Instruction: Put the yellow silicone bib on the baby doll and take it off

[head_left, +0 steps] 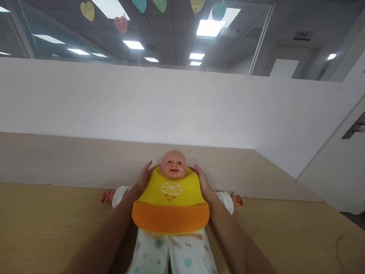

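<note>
A baby doll [173, 161] lies face up with its arms spread, in white patterned trousers [185, 253]. Over its chest is a yellow silicone bib [154, 190], printed with a white citrus slice and a smiling face, with an orange catch pocket [170, 217] along the bottom. My left hand [145, 178] grips the bib's upper edge beside the doll's neck on the left. On the other side, my right hand [203, 180] has hold of the matching edge. Some fingertips are hidden behind the bib and neck.
The doll rests on a wooden surface [57, 224], its head against a raised pale wood ledge [71, 160]. Behind rises a white wall [171, 106] with glass above, bearing heart-shaped paper notes [121, 24]. A door handle [355, 125] is at the far right.
</note>
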Demonstrator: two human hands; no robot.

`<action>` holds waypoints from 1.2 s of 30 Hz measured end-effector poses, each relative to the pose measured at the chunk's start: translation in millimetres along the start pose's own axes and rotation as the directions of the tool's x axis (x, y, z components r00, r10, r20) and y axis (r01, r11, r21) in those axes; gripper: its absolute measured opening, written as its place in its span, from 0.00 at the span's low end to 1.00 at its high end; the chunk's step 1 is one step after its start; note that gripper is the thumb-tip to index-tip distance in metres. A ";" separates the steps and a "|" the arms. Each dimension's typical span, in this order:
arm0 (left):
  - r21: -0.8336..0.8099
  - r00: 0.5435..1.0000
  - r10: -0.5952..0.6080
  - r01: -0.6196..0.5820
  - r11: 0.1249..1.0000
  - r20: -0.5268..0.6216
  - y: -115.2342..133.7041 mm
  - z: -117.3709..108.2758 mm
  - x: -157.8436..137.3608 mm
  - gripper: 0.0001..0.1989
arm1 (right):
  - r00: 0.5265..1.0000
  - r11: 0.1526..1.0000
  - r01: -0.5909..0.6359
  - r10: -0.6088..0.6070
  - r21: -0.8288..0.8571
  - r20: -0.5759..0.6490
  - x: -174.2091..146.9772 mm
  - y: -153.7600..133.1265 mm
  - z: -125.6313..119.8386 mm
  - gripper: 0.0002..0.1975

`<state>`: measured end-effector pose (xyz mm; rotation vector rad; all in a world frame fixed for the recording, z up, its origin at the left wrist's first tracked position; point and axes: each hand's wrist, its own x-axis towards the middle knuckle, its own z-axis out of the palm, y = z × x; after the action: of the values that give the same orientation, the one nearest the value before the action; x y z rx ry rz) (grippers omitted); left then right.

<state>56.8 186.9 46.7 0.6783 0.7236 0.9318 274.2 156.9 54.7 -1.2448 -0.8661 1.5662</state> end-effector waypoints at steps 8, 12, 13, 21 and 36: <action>-0.131 0.999 -0.004 0.012 0.991 0.054 -30.3 16.7 -55.5 0.29 | 0.992 0.995 0.039 -0.050 0.092 0.116 -53.3 26.0 2.8 0.36; -0.166 0.984 -0.140 0.157 0.974 0.110 -47.0 29.9 -94.9 0.31 | 0.991 0.995 0.074 -0.080 0.065 0.104 -86.4 40.5 2.2 0.38; -0.162 0.982 -0.157 0.173 0.971 0.107 -50.7 32.5 -105.0 0.31 | 0.991 0.995 0.083 -0.088 0.054 0.102 -94.4 44.5 2.1 0.38; -0.084 0.999 -0.012 0.015 0.996 0.036 -83.2 29.3 -170.2 0.41 | 0.991 0.990 0.129 -0.131 0.050 0.027 -163.3 75.2 7.6 0.36; -0.011 0.997 0.055 -0.056 0.998 -0.056 -98.9 40.7 -219.2 0.45 | 0.983 0.981 0.171 -0.164 -0.088 0.076 -204.9 65.3 28.5 0.27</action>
<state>45.7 -56.7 48.3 0.6662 0.7508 1.0089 243.6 -57.4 67.0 -1.1574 -1.0713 1.4538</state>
